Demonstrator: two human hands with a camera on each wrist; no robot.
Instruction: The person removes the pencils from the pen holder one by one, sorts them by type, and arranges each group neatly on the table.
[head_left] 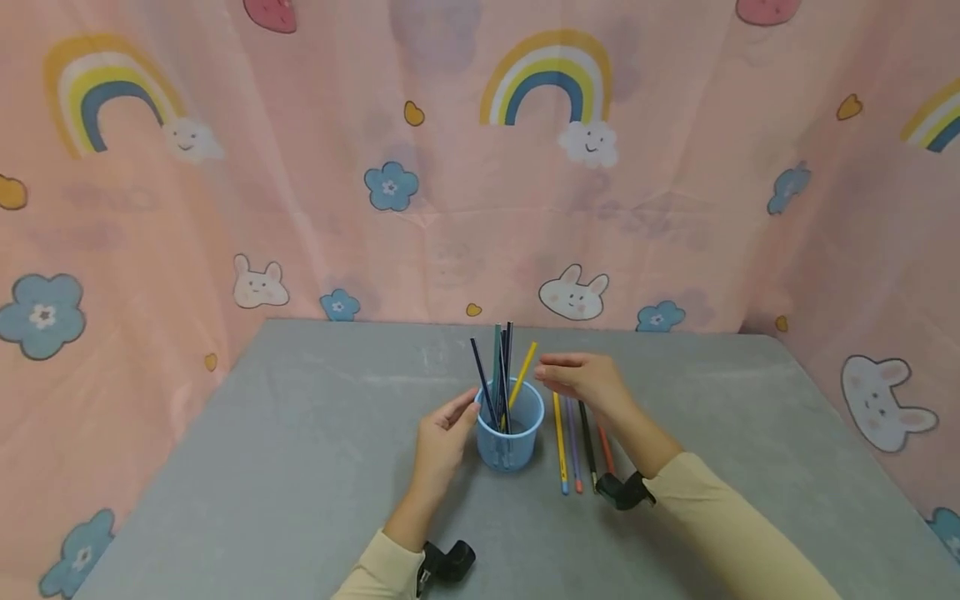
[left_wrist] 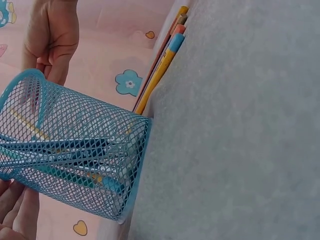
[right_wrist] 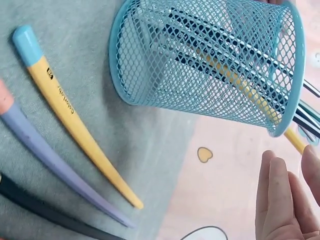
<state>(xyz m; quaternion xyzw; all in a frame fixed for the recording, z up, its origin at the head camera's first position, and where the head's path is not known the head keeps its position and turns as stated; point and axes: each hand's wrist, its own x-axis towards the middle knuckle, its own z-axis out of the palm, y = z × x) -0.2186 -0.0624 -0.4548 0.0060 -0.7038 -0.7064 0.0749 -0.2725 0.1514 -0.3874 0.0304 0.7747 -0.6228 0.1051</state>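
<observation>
A light blue mesh pencil cup (head_left: 504, 450) stands upright on the table, holding several dark pencils (head_left: 481, 371), a green one (head_left: 497, 358) and a yellow one (head_left: 522, 373) that leans toward the right rim. My left hand (head_left: 441, 442) is at the cup's left side, its extended fingertips right at the rim. On the other side, my right hand (head_left: 588, 383) hovers past the rim, close to the top of the leaning yellow pencil. Its fingers are straight and held together in the right wrist view, with the thumb apart and nothing between them.
Right of the cup, a yellow pencil with a blue end (head_left: 560, 450), a purple one (head_left: 573, 450), a black one (head_left: 587, 437) and a red one (head_left: 605, 450) lie side by side on the grey table (head_left: 315, 467). A pink printed curtain (head_left: 465, 233) hangs behind.
</observation>
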